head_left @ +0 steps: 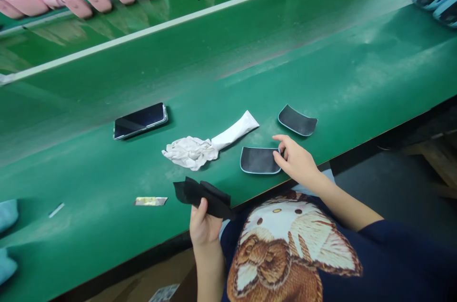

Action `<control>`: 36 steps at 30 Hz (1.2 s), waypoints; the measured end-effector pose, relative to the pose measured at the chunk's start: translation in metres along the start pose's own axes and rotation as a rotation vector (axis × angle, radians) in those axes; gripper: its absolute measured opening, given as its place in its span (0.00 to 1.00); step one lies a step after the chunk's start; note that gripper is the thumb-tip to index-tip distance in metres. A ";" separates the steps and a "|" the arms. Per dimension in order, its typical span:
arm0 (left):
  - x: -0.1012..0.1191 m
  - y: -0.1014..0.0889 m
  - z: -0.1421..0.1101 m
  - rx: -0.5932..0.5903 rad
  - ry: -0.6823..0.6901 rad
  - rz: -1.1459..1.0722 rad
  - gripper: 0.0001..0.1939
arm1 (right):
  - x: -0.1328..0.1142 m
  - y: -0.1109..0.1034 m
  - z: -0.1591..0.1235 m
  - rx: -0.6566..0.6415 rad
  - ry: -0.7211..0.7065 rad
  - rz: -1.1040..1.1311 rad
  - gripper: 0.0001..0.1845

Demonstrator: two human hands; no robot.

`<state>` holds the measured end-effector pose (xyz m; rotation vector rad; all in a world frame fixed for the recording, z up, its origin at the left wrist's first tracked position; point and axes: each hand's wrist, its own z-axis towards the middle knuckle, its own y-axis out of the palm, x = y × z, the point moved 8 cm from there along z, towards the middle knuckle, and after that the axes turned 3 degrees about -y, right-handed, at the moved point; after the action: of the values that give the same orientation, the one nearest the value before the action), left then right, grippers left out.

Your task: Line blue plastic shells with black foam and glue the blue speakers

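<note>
While a green workbench [250,78] is being worked at, a folded black sheet [202,197] is being clamped in the left hand [205,228] between thumb and fingers, its long axis slanting across the bench's near edge. A dark pad with a pale blue rim [259,160], its long axis roughly along that edge, is being touched at its right end by the right hand [294,164], fingers apart. A crumpled white cloth [189,152] is being shown just beside it.
</note>
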<state>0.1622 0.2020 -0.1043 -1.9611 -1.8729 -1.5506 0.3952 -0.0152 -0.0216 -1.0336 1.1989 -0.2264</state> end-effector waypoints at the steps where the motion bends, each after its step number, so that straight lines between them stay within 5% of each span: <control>1: 0.001 0.002 -0.001 0.011 0.003 0.007 0.12 | 0.000 0.000 0.000 0.005 -0.002 -0.005 0.21; 7: 0.001 0.005 -0.002 0.030 0.002 0.002 0.13 | -0.007 -0.006 0.001 0.065 -0.058 -0.057 0.19; 11: 0.000 0.005 -0.001 -0.020 -0.004 -0.035 0.14 | -0.044 -0.009 -0.015 0.181 -0.439 -0.210 0.19; 15: -0.001 0.004 0.000 -0.072 -0.009 -0.056 0.17 | -0.066 0.015 -0.042 0.093 -0.724 -0.314 0.17; 22: -0.003 0.001 0.000 -0.072 -0.014 -0.057 0.26 | -0.072 0.019 -0.046 0.150 -0.707 -0.357 0.12; 30: -0.004 0.005 -0.001 -0.039 -0.066 -0.068 0.22 | -0.071 0.031 -0.033 -0.034 -0.642 -0.414 0.07; 36: -0.001 0.019 0.002 -0.347 -0.145 -0.183 0.28 | -0.079 0.031 -0.032 0.009 -0.672 -0.489 0.13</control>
<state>0.1781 0.1967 -0.0949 -2.1383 -2.0015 -1.9500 0.3255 0.0346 0.0071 -1.2524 0.3311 -0.2357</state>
